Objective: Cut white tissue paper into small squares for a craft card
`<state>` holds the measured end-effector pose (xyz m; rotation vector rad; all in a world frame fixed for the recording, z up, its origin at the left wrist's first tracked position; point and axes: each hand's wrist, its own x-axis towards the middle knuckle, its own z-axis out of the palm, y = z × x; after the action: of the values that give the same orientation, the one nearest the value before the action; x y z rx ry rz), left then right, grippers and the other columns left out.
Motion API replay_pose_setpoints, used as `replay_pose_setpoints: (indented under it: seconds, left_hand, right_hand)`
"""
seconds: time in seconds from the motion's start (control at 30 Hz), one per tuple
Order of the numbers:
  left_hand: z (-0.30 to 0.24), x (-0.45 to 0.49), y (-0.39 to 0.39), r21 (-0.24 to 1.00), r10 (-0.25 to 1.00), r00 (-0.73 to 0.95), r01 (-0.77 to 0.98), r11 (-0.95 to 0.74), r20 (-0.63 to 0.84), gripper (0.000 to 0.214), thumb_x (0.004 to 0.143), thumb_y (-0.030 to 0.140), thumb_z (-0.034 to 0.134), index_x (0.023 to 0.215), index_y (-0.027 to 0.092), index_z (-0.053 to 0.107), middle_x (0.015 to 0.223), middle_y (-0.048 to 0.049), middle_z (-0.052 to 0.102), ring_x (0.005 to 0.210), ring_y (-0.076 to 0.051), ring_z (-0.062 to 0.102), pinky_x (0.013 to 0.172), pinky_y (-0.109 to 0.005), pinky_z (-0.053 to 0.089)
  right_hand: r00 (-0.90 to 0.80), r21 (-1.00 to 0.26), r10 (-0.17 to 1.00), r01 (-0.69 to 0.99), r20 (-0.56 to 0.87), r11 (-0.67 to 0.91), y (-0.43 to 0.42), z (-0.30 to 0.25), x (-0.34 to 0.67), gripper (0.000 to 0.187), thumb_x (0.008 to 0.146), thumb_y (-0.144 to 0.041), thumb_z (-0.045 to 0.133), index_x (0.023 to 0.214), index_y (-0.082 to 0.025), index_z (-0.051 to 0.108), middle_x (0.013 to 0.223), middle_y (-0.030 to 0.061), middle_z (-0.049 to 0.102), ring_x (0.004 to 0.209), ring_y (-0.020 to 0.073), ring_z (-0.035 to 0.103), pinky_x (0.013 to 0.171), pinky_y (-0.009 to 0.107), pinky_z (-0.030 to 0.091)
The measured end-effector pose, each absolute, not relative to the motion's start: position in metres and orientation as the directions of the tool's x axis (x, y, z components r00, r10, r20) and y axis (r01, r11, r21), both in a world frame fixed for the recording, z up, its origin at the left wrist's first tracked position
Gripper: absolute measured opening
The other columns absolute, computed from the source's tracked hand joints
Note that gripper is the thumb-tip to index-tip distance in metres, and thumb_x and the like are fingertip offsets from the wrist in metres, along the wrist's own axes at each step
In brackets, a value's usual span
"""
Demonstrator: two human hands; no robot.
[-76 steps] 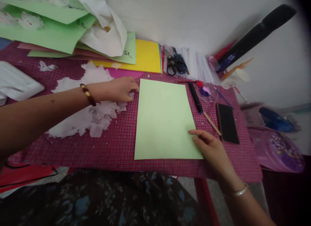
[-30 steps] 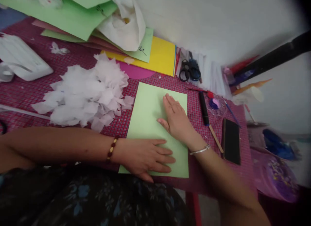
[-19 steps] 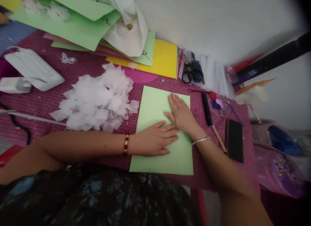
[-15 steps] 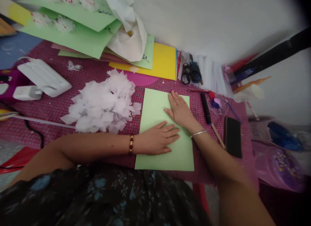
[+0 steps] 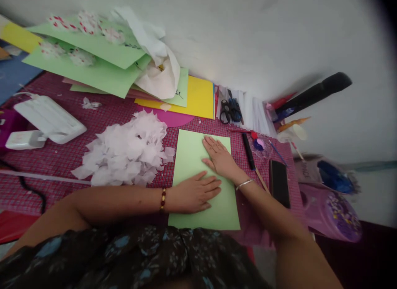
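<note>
Light-green paper sheet (image 5: 190,158), lying flat on the table (image 5: 62,156) with its red checked cover, close to the front edge. By the look of it, light, smooth and about as stiff as thin card, yet probably easy to crease; best taken by a side edge or a corner, with even support rather than a pinch at the middle. Just left of it, a loose heap of white tissue-paper pieces (image 5: 127,150). Beyond the table's right edge, a pink plastic tub (image 5: 312,210) with small purple and yellow bits (image 5: 343,216); whether inside or on top, cannot tell. Just behind it, a pale bag (image 5: 310,169) with something shiny and blue (image 5: 335,178), too blurred to name. Both hands palm down on the sheet, gripping nothing: left hand (image 5: 194,194) across the middle, fingers slightly spread; right hand (image 5: 221,161) farther up, fingers closer together, thumb out. Right of the sheet, a clear plastic dish (image 5: 267,153) with purple and pink dabs (image 5: 258,145), paint or clay not clear.
</note>
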<state>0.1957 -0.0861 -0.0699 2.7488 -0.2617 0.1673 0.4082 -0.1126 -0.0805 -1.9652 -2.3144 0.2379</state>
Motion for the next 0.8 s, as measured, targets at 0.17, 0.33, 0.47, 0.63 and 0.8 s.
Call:
replay_pose_setpoints:
  seconds: [0.17,0.33,0.47,0.63,0.8]
  left_hand:
    - [-0.067,0.195,-0.082,0.36,-0.172,0.975,-0.212,-0.909,0.14,0.054,0.1,0.044,0.045,0.144,0.014,0.047,0.154,-0.0126,0.047,0.141,-0.024,0.042,0.118,-0.043,0.023]
    - [-0.068,0.201,-0.072,0.376,-0.172,0.978,-0.204,-0.904,0.117,0.056,0.099,0.048,0.045,0.148,0.019,0.045,0.158,-0.0106,0.043,0.145,-0.027,0.037,0.119,-0.046,0.022]
    - [-0.069,0.206,-0.07,0.358,-0.173,0.981,-0.192,-0.914,0.084,0.054,0.1,0.045,0.043,0.148,0.02,0.045,0.159,-0.0109,0.04,0.146,-0.03,0.035,0.119,-0.05,0.02]
    - [-0.066,0.206,-0.072,0.34,-0.173,0.982,-0.188,-0.921,0.073,0.053,0.101,0.043,0.043,0.148,0.02,0.045,0.16,-0.0115,0.039,0.146,-0.029,0.035,0.12,-0.05,0.02]
    - [-0.066,0.205,-0.073,0.311,-0.166,0.982,-0.187,-0.932,0.094,0.052,0.1,0.043,0.043,0.147,0.021,0.046,0.159,-0.0111,0.04,0.146,-0.028,0.036,0.12,-0.049,0.02]
  right_hand:
    - [-0.12,-0.179,0.993,0.977,-0.007,0.117,-0.076,-0.082,0.394,0.069,0.1,-0.045,0.043,0.156,-0.006,0.029,0.165,0.0199,0.024,0.154,0.0294,0.021,0.125,0.049,0.019]
    - [-0.149,-0.21,0.989,0.966,0.013,0.148,-0.06,-0.078,0.385,0.066,0.101,-0.043,0.043,0.155,-0.007,0.031,0.165,0.0191,0.027,0.154,0.0282,0.022,0.124,0.049,0.018]
    - [-0.095,-0.273,0.995,0.957,0.019,0.097,-0.048,-0.065,0.394,0.053,0.1,-0.031,0.044,0.149,-0.009,0.043,0.159,0.018,0.04,0.147,0.0279,0.035,0.119,0.045,0.028]
    - [-0.015,-0.306,1.0,0.952,-0.018,0.009,-0.025,-0.043,0.41,0.035,0.095,-0.03,0.052,0.119,-0.008,0.065,0.123,0.0201,0.066,0.113,0.0302,0.06,0.097,0.041,0.043]
    - [-0.07,-0.307,0.989,0.951,-0.133,0.027,-0.015,-0.029,0.419,0.026,0.081,-0.029,0.071,0.101,-0.013,0.07,0.098,0.0104,0.073,0.085,0.0231,0.063,0.073,0.03,0.042]
